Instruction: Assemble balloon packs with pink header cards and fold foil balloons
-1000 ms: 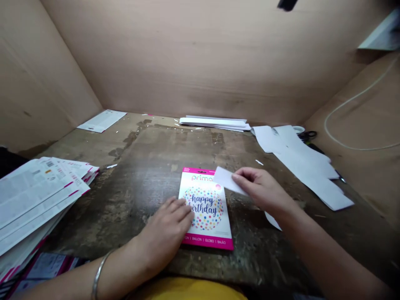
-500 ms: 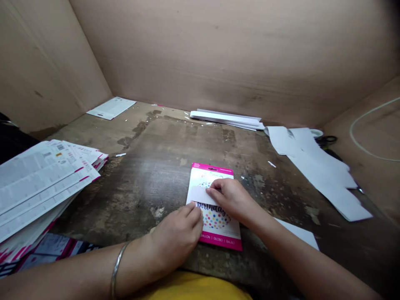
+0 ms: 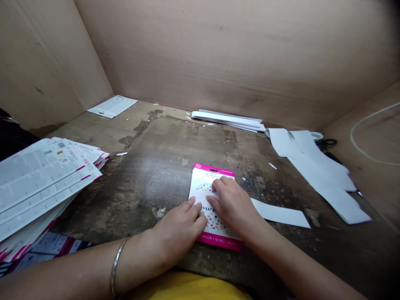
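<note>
- Your left hand (image 3: 179,227) lies palm down, open and gripping nothing, with its fingertips on the lower left of the balloon card (image 3: 201,187). A metal bangle (image 3: 115,266) sits on that wrist.
- Your right hand (image 3: 233,204) is also palm down and open, its fingers slightly curved across the upper middle of the card. It grips nothing that can be seen, and you can't tell whether a thin slip lies under the fingers.
- Your forearms angle in from the lower corners of the view, so the hands sit close together, almost touching.
- The card lies flat on the bench (image 3: 156,166), near your side of it. It has a pink border and a dotted balloon print, most of which your hands cover.
- A white paper strip (image 3: 278,213) lies on the bench, running out from under your right forearm.
- To your left, a stack of packaged cards (image 3: 40,179) sits in an untidy pile at the bench edge.
- At the back lie a bundle of white strips (image 3: 228,120) and a single sheet (image 3: 112,106).
- To your right are loose white paper (image 3: 312,171) and scissors (image 3: 326,143).
- Cardboard panels (image 3: 218,54) wall the bench on three sides, so it sits in a box-like enclosure.
</note>
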`<state>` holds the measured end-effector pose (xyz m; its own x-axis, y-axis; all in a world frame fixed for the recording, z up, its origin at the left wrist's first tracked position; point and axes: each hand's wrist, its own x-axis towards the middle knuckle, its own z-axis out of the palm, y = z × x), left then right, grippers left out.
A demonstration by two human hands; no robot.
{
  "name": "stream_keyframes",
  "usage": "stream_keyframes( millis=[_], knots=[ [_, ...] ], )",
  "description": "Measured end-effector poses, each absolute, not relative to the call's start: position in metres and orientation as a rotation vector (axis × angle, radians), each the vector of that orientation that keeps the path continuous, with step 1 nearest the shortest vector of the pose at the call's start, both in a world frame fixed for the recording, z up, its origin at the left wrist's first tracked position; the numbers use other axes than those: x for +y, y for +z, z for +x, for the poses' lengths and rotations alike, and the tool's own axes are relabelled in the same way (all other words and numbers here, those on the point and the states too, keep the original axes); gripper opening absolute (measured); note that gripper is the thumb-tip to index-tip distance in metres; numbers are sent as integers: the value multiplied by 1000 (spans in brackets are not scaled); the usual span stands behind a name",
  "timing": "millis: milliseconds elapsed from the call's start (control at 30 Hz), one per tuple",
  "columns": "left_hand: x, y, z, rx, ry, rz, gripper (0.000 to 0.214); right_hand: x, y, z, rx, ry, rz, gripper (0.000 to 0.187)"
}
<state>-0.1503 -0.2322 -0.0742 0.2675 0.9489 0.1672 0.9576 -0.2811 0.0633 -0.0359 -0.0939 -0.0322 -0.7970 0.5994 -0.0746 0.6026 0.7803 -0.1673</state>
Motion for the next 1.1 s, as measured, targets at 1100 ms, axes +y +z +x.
stream_keyframes(
  millis=[1100],
  knots=[
    [-188, -46, -141, -2732, -3464, -941, 49, -101, -50, 36, 3230, -995, 1469, 49]
  ],
)
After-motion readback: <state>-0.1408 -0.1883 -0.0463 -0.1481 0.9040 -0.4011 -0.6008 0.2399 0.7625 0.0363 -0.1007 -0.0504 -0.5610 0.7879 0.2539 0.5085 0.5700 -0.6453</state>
